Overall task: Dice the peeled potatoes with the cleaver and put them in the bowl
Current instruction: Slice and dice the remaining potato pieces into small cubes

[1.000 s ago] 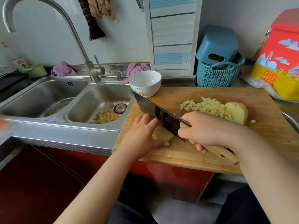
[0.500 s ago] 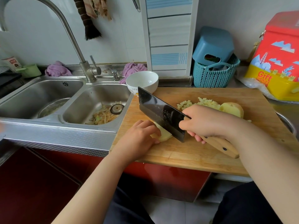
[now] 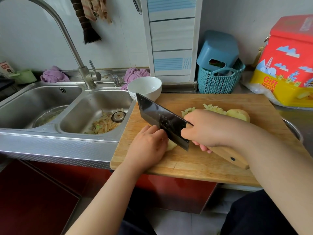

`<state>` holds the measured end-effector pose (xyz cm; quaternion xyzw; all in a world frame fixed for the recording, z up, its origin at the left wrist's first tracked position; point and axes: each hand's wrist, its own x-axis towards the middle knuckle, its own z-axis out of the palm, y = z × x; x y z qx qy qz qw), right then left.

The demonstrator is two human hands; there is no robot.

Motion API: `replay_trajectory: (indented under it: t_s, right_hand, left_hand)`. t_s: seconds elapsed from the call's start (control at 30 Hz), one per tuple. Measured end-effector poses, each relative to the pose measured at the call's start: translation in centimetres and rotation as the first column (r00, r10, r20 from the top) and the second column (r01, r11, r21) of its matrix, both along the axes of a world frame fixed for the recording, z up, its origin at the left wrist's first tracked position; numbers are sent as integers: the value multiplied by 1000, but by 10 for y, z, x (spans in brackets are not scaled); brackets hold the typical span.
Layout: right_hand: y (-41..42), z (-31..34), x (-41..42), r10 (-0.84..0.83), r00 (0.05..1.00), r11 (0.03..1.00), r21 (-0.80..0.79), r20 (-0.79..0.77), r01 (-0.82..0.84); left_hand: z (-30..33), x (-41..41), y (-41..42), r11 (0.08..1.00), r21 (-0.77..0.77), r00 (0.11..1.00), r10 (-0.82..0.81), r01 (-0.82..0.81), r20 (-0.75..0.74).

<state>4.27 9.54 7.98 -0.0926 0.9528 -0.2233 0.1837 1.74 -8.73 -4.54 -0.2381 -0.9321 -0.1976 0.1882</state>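
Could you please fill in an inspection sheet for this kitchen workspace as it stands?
Surface: wooden cutting board beside the sink.
Job's things: cleaver over potato piece; diced potato and potato half on board; bowl empty.
Clutter: peelings in sink; purple cloths.
Hands: left hand holds the piece; right hand grips cleaver.
Cables: nothing seen.
Surroundings: basket, cookie tin.
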Motion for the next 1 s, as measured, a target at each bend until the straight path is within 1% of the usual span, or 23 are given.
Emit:
replay_trajectory:
  t_s: [0.2,0.4,0.53,0.6,0.73,0.9,1.0]
  right_hand:
    - [-6,-11,-8,11,995,999,48,94,-16]
    - [-5,-26,-9,-65,996,997,45,66,62]
    - [10,-31,-16,-142,986,989,-32,87,145]
    - [14,-31,-17,-156,983,985,-58,94,161]
    - [14,-24,-14,-135,990,990,-46,34,137]
    - [6,-14,-5,-94,994,995,-31,46,96]
    - [-2,-10,0,-47,998,999,14,49,47]
  left_hand:
    - [-3,-2,-1,1000,10,1000,16,-16,13]
    - [-3,0,-1,999,30,1000,16,-16,5]
    - [-3,5,-5,992,120,999,37,-38,11]
    - [-4,6,-7,990,139,999,35,-36,13]
    - [-3,7,-6,992,120,999,28,-31,27]
    - [-4,5,-6,992,125,999,29,-32,20]
    - [-4,6,-6,992,124,1000,29,-30,11]
